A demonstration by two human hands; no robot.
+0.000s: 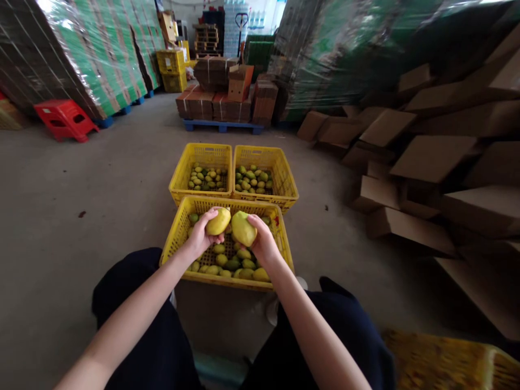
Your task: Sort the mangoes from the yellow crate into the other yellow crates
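Note:
My left hand [203,230] is closed around a yellow lemon [219,221]. A larger, greener-yellow lemon [244,228] sits in my right hand [263,241], whose fingers wrap its right side. Both lemons are held up side by side, above the near yellow crate [235,280]. Inside that crate lie several loose lemons [245,264], some yellow and some green. My hands and the held fruit hide part of the crate's middle.
Two more yellow crates [233,173] with lemons stand just beyond the near one. Cardboard boxes [433,157] are heaped on the right. A red stool [67,120] stands at left. Farther back, a blue pallet [223,126] carries flattened cartons. Another yellow crate [447,360] is at lower right.

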